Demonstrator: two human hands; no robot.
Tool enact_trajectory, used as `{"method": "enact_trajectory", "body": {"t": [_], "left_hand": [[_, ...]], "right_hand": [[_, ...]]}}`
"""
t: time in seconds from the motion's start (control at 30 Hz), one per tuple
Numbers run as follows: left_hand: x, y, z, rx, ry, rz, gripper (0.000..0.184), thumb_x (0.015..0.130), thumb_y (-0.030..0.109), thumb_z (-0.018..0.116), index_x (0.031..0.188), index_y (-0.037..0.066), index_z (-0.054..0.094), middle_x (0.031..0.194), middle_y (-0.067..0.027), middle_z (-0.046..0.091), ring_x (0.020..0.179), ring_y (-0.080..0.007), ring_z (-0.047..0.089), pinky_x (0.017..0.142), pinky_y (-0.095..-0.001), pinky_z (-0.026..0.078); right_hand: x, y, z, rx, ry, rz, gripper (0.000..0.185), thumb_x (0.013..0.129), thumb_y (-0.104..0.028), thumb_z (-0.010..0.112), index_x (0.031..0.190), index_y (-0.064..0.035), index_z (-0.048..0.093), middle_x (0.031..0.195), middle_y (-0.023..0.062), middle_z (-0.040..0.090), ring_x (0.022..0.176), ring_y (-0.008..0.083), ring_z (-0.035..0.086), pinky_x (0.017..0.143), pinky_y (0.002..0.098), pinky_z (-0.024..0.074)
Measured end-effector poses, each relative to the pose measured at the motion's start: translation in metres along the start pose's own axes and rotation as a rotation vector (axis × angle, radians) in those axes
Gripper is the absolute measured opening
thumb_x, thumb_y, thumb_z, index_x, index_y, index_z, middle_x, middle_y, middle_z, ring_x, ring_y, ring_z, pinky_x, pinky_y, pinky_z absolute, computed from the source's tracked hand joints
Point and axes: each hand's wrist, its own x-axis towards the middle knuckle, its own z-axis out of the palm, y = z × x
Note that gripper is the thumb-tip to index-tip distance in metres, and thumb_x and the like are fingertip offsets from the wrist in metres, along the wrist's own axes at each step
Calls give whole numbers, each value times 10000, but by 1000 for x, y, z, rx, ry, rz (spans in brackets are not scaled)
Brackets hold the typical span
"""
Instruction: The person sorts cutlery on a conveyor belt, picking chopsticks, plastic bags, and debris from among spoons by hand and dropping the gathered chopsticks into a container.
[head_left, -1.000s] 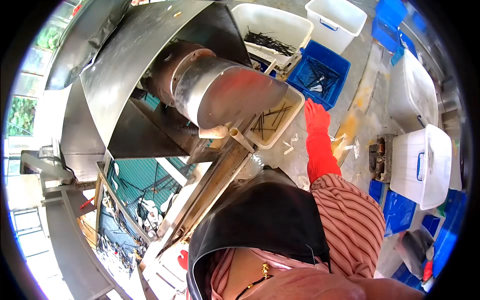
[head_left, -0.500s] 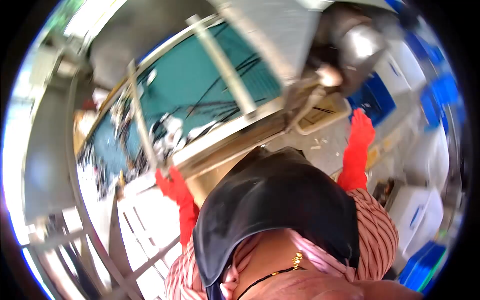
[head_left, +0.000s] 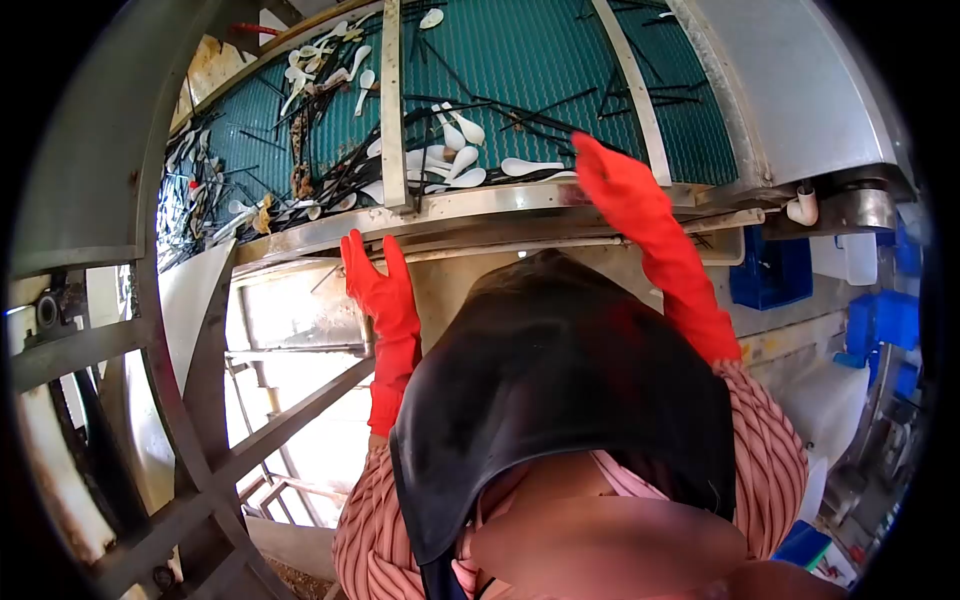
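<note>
Since the earlier frame, the camera's view has swung round, and my right hand, in a long red rubber glove, has gone from beside the blue plastic crate to the metal rim of the green ribbed surface. Its fingers are stretched out close together with nothing visible in them, near a white spoon lying by that rim. My left hand, gloved alike, has its fingers open and spread, empty, just beside the rim; I cannot tell if they touch it.

White spoons and thin black sticks lie mixed on the green surface, unseparated, thickest toward my left, with brown scraps among them. One pale metal crossbar and a second crossbar interrupt my reach along it. A black apron covers my front.
</note>
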Motion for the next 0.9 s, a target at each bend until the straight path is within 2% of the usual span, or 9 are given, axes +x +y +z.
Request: {"method": "enact_trajectory", "body": {"t": [0.07, 0.2, 0.3, 0.33, 0.47, 0.57, 0.63, 0.7, 0.9], "left_hand": [[3, 5, 2, -8, -6, -1, 575, 965, 264, 750, 1417, -52, 589, 1456, -291, 584, 1400, -435, 521, 1154, -491, 413], [6, -6, 4, 23, -36, -4, 577, 977, 279, 728, 1424, -55, 580, 1463, -291, 578, 1395, -438, 523, 1158, -491, 410], [9, -18, 0, 82, -53, -92, 577, 990, 298, 706, 1424, -60, 575, 1464, -296, 575, 1386, -443, 526, 1160, -485, 408], [10, -22, -1, 103, -54, -136, 575, 993, 301, 700, 1419, -64, 576, 1459, -296, 579, 1380, -445, 531, 1157, -483, 413], [24, -30, -1, 128, -56, -210, 578, 997, 315, 699, 1410, -69, 578, 1457, -290, 581, 1375, -435, 535, 1166, -468, 405], [44, -20, 9, 196, 7, -185, 523, 977, 239, 729, 1361, -96, 610, 1402, -331, 604, 1360, -469, 549, 1127, -490, 450], [58, -28, 20, 170, 5, -97, 539, 954, 241, 754, 1354, -90, 610, 1387, -311, 619, 1346, -472, 555, 1112, -509, 457], [81, -17, 25, 114, -53, -101, 568, 922, 239, 779, 1364, -72, 601, 1391, -319, 607, 1338, -481, 551, 1116, -521, 450], [143, -31, 49, 353, -213, 187, 767, 817, 167, 812, 1492, -7, 491, 1543, -349, 438, 1407, -524, 456, 1170, -520, 405]], "right_hand": [[31, 11, 16, -445, -11, -185, 701, 908, -311, 787, 1493, -34, 517, 1372, 258, 638, 1255, 403, 633, 1053, 469, 514], [79, 43, 19, -572, -554, 266, 1097, 723, -544, 859, 1547, 36, 427, 1457, 300, 560, 1407, 413, 499, 1156, 449, 424], [90, 68, 32, -582, -545, 61, 1121, 675, -588, 882, 1505, 28, 449, 1376, 293, 608, 1340, 442, 551, 1131, 488, 448], [102, 60, 25, -564, -716, 149, 1155, 686, -572, 882, 1522, 68, 405, 1451, 305, 552, 1382, 467, 506, 1153, 482, 428], [91, 127, 62, -332, -614, 155, 1205, 657, -407, 948, 1569, 70, 321, 1571, 271, 427, 1452, 481, 398, 1167, 452, 414], [131, 38, 44, -554, -728, 272, 1116, 582, -455, 991, 1436, 10, 442, 1489, 223, 489, 1436, 430, 408, 1110, 545, 429], [118, 71, 73, -587, -459, 128, 1165, 535, -361, 1018, 1454, -19, 389, 1438, 180, 516, 1365, 424, 445, 962, 617, 464], [144, 65, 72, -508, -611, 233, 1202, 577, -281, 988, 1553, -27, 333, 1530, 202, 480, 1449, 424, 387, 1008, 585, 467], [192, 102, 103, -405, -480, 87, 682, 705, -255, 916, 1291, -69, 621, 1158, 211, 725, 1089, 437, 687, 889, 523, 544]]}}
